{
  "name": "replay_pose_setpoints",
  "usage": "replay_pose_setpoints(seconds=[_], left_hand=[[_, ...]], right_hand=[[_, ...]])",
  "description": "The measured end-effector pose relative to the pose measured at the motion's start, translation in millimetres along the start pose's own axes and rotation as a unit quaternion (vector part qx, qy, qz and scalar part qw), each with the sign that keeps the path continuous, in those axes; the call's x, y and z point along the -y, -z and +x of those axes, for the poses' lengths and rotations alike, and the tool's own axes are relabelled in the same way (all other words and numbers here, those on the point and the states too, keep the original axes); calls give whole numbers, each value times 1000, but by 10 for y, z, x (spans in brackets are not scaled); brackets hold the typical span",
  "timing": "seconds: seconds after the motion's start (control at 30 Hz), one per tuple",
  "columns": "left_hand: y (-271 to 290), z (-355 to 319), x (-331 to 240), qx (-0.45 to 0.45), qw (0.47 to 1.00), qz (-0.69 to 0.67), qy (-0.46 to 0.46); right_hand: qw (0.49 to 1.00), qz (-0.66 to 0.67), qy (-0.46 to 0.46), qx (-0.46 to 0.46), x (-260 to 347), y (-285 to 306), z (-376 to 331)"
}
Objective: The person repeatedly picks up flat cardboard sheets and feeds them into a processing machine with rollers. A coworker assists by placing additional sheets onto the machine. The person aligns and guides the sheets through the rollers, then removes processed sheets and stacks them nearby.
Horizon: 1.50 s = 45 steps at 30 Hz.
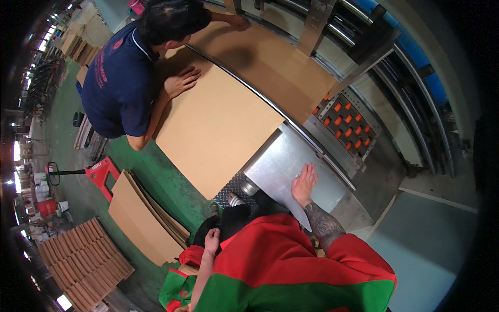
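Observation:
My right hand [304, 183] lies flat, fingers stretched out, on a bare metal table [280, 156] at the machine. Close to it is the near corner of a large tan cardboard sheet [223, 125], which I am not touching. Low by my thigh, my left hand [212, 242] has its fingers curled in, with nothing visible in them. A co-worker in a dark blue shirt [117, 78] leans over the sheet, one hand [182, 81] pressed on it. Their other hand [239, 22] reaches over a browner sheet [275, 62] beyond the metal bar [260, 96].
The machine's rollers [343, 31] and a plate with orange wheels [348, 122] stand at the right. A red pallet jack [101, 174], leaning cardboard sheets [143, 218] and a stack of folded cardboard [83, 260] are on the left. A grey-blue panel [421, 244] is at lower right.

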<state>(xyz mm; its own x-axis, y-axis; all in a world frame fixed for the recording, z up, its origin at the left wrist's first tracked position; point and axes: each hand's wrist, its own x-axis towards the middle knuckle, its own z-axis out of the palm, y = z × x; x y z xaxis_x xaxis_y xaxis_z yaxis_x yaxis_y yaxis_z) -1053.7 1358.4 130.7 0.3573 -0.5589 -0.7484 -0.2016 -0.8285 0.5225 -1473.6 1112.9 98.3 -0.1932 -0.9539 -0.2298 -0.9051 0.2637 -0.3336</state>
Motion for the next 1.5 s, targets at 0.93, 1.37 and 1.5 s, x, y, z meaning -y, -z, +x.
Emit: replay_pose_setpoints(seconds=[0.93,1.37,1.5], left_hand=[[82,201,794,-23,990,-68,118],[57,100,781,-10,999,-21,37],[110,216,674,8,998,-61,33]], right_hand=[[995,-45,-79,47,290,28,37],[995,-50,-73,39,266,35,65],[995,-40,-81,35,256,52,53]])
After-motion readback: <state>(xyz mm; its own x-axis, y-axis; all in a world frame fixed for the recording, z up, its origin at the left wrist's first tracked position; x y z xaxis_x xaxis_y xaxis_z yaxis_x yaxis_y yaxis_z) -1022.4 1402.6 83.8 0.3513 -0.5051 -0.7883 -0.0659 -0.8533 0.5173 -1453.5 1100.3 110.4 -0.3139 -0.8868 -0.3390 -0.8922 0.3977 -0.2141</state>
